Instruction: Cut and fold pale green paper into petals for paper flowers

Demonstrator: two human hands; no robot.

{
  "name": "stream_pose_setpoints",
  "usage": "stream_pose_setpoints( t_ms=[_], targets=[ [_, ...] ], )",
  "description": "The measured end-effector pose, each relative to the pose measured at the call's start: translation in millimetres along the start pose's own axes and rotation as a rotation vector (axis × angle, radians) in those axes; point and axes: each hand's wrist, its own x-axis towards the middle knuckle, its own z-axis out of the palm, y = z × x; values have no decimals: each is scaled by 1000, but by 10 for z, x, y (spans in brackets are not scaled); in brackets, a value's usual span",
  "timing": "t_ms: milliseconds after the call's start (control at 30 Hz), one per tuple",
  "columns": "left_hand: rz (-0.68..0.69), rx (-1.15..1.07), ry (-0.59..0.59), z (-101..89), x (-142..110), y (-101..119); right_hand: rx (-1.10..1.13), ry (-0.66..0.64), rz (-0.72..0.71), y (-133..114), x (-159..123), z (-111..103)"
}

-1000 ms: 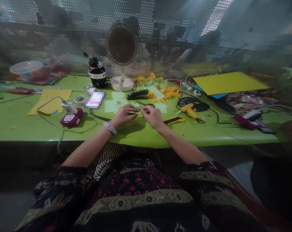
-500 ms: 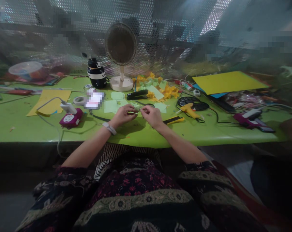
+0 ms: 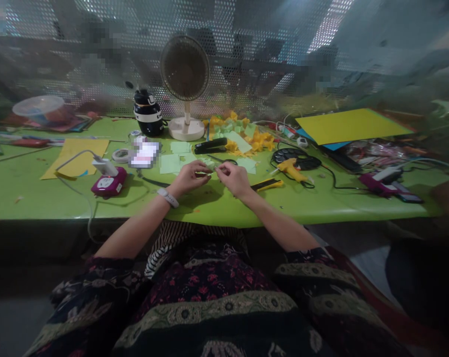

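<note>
My left hand (image 3: 191,177) and my right hand (image 3: 234,178) meet over the middle of the green table (image 3: 31,191), fingers curled. Between their fingertips they pinch a small piece of pale green paper (image 3: 209,164). A white watch band sits on my left wrist. More pale green paper squares (image 3: 174,159) lie flat just beyond my left hand. A black stapler (image 3: 211,145) and black-handled scissors (image 3: 229,161) lie right behind my hands.
A small fan (image 3: 185,84) and a black jar (image 3: 149,113) stand at the back. A heap of yellow and green paper pieces (image 3: 246,136), a yellow glue gun (image 3: 291,170), a yellow utility knife (image 3: 268,185), a pink power strip (image 3: 108,182) and yellow sheets (image 3: 349,126) lie around.
</note>
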Motion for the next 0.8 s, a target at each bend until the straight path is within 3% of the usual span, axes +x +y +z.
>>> stream_pose_setpoints(
  t_ms=[800],
  targets=[
    [6,26,-21,-2,-8,42,-10,17,10,-3,1,-11]
  ],
)
